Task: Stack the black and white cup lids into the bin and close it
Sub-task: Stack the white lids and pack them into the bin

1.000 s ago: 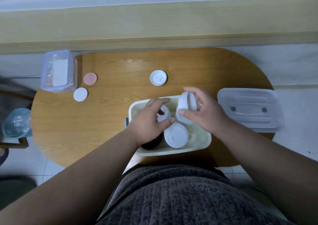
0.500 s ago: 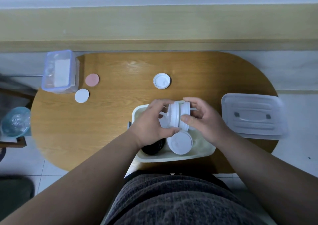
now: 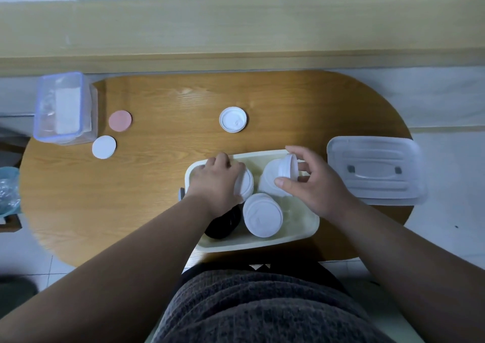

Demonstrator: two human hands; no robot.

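A cream bin (image 3: 301,233) stands at the table's near edge. My left hand (image 3: 217,182) lies over a white lid stack (image 3: 246,184) in the bin's far left corner, fingers curled round it. My right hand (image 3: 312,185) holds a white lid (image 3: 287,166) on edge above another white stack (image 3: 270,182). A third white stack (image 3: 262,215) and black lids (image 3: 223,224) lie in the near part of the bin. One white lid (image 3: 233,119) rests alone on the table. The clear bin cover (image 3: 375,170) lies to the right.
A clear blue-rimmed box (image 3: 63,109) sits at the table's far left, beside a pink disc (image 3: 120,121) and a white disc (image 3: 104,147). The oval wooden table (image 3: 157,169) ends just before my lap. A pale blue bowl (image 3: 8,190) is off the left edge.
My hands have parted. The left carried its lids down into the bin's far left corner; the right keeps a single lid on edge over the middle stack.
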